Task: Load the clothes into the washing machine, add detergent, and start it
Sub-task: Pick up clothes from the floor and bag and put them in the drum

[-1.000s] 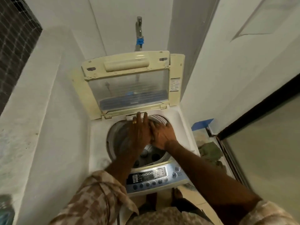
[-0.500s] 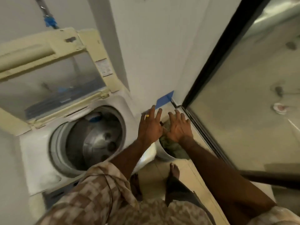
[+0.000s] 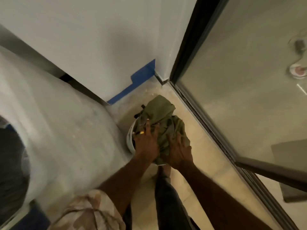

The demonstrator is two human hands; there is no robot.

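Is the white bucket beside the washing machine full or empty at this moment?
Full. Bunched olive-green clothes heap above the white bucket's rim, and the left hand and right hand press on the pile.

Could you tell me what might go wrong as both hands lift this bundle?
The crumpled olive-green clothes sit heaped above the white round bucket, so a piece may drop onto the beige tiled floor. The left hand and right hand press on top, fingers spread, so the grip looks loose.
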